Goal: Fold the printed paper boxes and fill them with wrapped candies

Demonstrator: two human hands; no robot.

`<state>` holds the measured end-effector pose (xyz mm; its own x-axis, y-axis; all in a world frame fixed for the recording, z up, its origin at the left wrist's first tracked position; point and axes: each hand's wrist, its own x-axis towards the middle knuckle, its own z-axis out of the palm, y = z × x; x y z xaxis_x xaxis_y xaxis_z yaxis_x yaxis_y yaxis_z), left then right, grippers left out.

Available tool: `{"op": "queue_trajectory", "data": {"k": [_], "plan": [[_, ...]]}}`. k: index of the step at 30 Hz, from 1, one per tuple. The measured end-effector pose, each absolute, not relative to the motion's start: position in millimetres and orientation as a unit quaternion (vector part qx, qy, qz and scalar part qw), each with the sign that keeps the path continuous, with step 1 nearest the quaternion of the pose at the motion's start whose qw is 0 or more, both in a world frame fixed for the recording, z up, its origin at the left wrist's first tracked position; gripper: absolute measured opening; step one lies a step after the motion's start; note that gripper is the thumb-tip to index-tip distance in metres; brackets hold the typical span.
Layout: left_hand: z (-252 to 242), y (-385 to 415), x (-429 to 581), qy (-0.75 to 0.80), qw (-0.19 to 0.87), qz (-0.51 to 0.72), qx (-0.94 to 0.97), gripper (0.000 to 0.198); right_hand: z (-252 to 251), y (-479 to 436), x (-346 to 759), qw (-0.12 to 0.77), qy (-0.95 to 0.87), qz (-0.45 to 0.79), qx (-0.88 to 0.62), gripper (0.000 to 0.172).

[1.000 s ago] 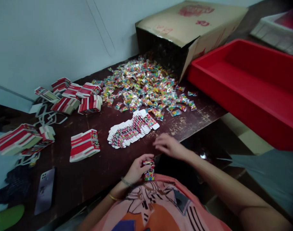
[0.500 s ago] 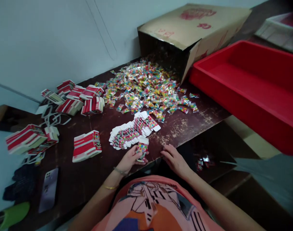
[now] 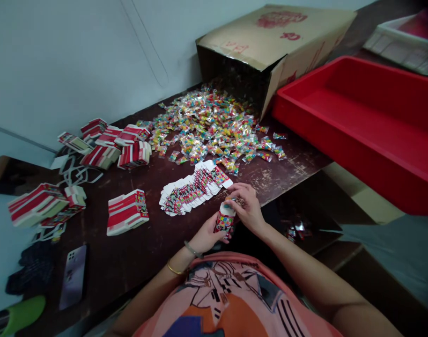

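My left hand (image 3: 210,234) is wrapped around a small printed candy box (image 3: 225,222), holding it upright near the table's front edge. The box's white top end is raised toward my other hand. Over that end, my right hand (image 3: 247,206) has its fingers pinched on what looks like a small candy packet (image 3: 230,199), mostly hidden by the fingers. Just beyond my hands lies a fanned row of flattened candy boxes (image 3: 189,192), white flaps showing. A heap of clear packets with colourful candies (image 3: 207,124) spreads behind that row.
A cardboard carton (image 3: 270,37) lies on its side behind the heap. To the right is a large red tray (image 3: 312,121). Bundles of flat boxes (image 3: 128,211) sit on the left, with white straps (image 3: 78,171), a phone (image 3: 72,277) and a green object (image 3: 24,312).
My left hand has moved right with the box. My right hand has risen from the table edge to the box's top, its fingers now pinched there. The view has shifted slightly.
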<state>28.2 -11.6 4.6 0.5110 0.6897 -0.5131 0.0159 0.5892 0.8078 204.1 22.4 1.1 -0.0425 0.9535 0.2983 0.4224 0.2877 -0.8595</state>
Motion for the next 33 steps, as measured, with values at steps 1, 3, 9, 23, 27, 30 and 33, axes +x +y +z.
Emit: {"op": "queue_trajectory", "data": {"k": [1, 3, 9, 23, 27, 30, 33], "plan": [[6.4, -11.3, 28.2, 0.441, 0.778, 0.220, 0.390, 0.054, 0.6, 18.7, 203.2, 0.445, -0.672, 0.291, -0.515, 0.011], [9.5, -10.3, 28.9, 0.443, 0.779, 0.234, 0.377, 0.057, 1.3, 9.1, 201.9, 0.414, -0.706, 0.309, -0.485, 0.014], [8.8, -8.7, 33.7, 0.474, 0.783, 0.235, 0.327, 0.061, 5.0, -10.3, 206.0, 0.442, -0.473, 0.581, -0.493, 0.039], [1.8, 2.4, 32.2, 0.482, 0.761, 0.239, 0.362, 0.031, 15.8, -7.2, 211.0, 0.372, -0.665, 0.503, -0.408, 0.029], [7.1, 0.5, 30.1, 0.401, 0.817, 0.268, 0.315, 0.039, 19.3, -0.8, 215.2, 0.389, -0.643, 0.493, -0.439, 0.025], [12.0, -4.0, 28.2, 0.373, 0.839, 0.244, 0.312, 0.042, 14.2, -5.9, 216.6, 0.391, -0.694, 0.435, -0.420, 0.028], [12.3, -9.8, 33.0, 0.365, 0.851, 0.213, 0.311, 0.044, 10.4, -19.5, 218.5, 0.392, -0.712, 0.406, -0.417, 0.032]]}}
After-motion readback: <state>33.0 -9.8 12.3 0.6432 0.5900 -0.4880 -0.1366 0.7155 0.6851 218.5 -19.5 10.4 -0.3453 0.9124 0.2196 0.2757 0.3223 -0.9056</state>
